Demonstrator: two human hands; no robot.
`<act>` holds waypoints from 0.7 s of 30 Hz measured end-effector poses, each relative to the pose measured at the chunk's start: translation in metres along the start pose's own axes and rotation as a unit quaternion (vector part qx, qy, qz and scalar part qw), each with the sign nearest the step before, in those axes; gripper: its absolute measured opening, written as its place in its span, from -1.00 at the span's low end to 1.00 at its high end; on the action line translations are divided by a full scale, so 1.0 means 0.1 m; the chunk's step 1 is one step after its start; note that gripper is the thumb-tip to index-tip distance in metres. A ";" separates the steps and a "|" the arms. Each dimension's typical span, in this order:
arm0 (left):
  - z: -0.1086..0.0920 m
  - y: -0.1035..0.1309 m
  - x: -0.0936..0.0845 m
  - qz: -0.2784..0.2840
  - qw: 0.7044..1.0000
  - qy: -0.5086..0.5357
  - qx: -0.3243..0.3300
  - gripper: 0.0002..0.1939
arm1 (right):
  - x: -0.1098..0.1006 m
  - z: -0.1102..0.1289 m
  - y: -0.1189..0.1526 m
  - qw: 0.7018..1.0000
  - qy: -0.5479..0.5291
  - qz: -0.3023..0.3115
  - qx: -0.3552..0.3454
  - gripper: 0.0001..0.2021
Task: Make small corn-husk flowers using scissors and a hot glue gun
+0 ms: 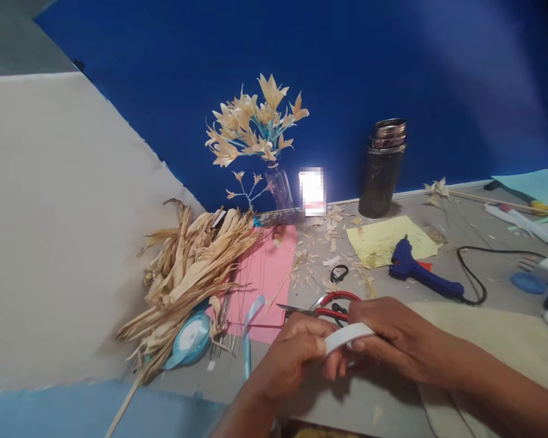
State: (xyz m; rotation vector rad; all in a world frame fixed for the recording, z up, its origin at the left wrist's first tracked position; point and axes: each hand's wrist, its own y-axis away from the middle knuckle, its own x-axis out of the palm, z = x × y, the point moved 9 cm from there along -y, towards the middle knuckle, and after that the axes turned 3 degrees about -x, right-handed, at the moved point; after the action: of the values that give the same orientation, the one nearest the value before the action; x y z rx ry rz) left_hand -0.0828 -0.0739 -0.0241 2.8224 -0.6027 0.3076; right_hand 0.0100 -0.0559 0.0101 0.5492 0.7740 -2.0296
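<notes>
A short white strip [348, 336], bowed upward in the middle, spans the gap between my two hands. My left hand [296, 350] pinches its left end between thumb and fingers. At the other end, my right hand [390, 337] grips it the same way. Whether the strip is paper or tape I cannot tell. Just beyond my hands lie red-handled scissors [342, 296], their blades pointing left and partly hidden by my fingers. Left of my left hand, a piece of light blue ribbon [247, 340] curls on the table.
Dried corn husks [201, 267] are heaped at left beside a blue ribbon roll [192, 337] and pink paper [274, 267]. Husk flowers [256, 121] stand in a glass bottle [279, 188]. A dark flask [383, 170] and a corded blue glue gun [420, 271] are at right.
</notes>
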 end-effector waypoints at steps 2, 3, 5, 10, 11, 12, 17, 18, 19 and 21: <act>0.09 -0.02 -0.03 -0.010 0.999 -0.032 -0.026 -0.77 | 0.09 -0.04 0.01 0.999 0.039 0.026 0.009 -0.58; 0.11 -0.03 -0.05 -0.021 0.998 -0.045 -0.035 -0.78 | 0.12 -0.04 0.01 0.998 0.048 0.033 0.009 -0.59; 0.12 -0.03 -0.08 -0.045 0.997 -0.058 -0.039 -0.78 | 0.14 -0.04 0.00 0.998 0.045 0.036 0.010 -0.63; -0.12 0.00 -0.04 -0.036 0.998 0.009 0.047 -0.72 | -0.03 0.00 0.00 0.999 -0.044 -0.010 0.015 -0.60; -0.16 0.01 -0.05 -0.037 0.997 0.021 0.059 -0.71 | -0.06 0.01 0.00 0.998 -0.066 -0.015 0.011 -0.57; -0.18 0.01 -0.07 -0.050 0.996 0.020 0.064 -0.72 | -0.08 0.02 0.00 0.996 -0.084 -0.020 0.005 -0.55; -0.48 0.21 -0.29 -0.259 0.928 -0.212 0.165 -0.87 | -0.10 0.04 0.00 0.997 -0.026 -0.073 -0.029 -0.57; -0.58 0.28 -0.25 -0.282 0.897 -0.270 0.207 -0.87 | -0.09 0.05 0.01 0.996 0.004 -0.085 -0.037 -0.59; -0.66 0.34 -0.18 -0.291 0.867 -0.321 0.247 -0.87 | -0.08 0.06 0.02 0.994 0.032 -0.097 -0.047 -0.60; -0.75 0.42 0.00 -0.280 0.818 -0.401 0.304 -0.81 | -0.07 0.07 0.04 0.988 0.079 -0.116 -0.064 -0.62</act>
State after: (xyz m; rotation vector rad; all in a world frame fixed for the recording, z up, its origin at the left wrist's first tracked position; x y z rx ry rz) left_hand -0.1119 -0.0902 0.0548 3.4844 0.3222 -1.0236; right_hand 0.0162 -0.0586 0.0183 0.5722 1.1004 -2.1468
